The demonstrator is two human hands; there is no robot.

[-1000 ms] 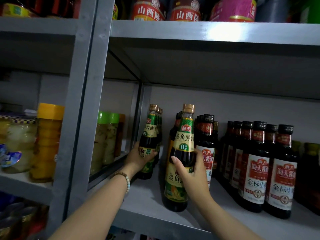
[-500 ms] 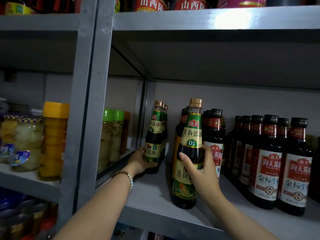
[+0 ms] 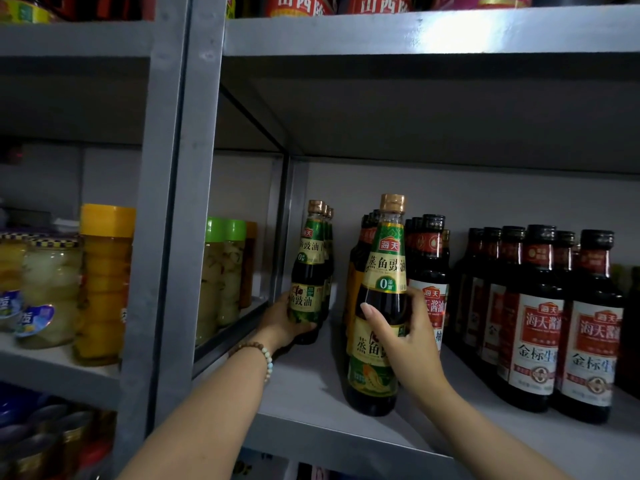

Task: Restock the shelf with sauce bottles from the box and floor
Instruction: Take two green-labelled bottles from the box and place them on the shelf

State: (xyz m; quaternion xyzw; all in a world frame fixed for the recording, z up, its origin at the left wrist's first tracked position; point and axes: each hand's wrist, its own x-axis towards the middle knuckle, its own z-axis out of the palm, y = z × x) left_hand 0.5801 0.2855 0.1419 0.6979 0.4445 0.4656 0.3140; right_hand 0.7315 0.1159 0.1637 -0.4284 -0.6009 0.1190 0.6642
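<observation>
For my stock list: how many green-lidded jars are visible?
2: one green-lidded jar beside the grey upright, the second just right of it; others may hide behind.

Both forearms are bare up to the frame edge. The wrist of the left hand [image 3: 282, 323] carries a single-strand beaded bracelet [image 3: 266, 356]: small round brown wooden beads, then pale whitish-green beads. The right hand [image 3: 410, 344] has a long, rounded thumbnail.

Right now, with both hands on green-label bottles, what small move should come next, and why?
Probably slide the front bottle in the right hand leftward, toward the matching bottle that the left hand grips. It is in front of a row of differently labelled bottles, and bare shelf lies between the two green-label bottles.
</observation>
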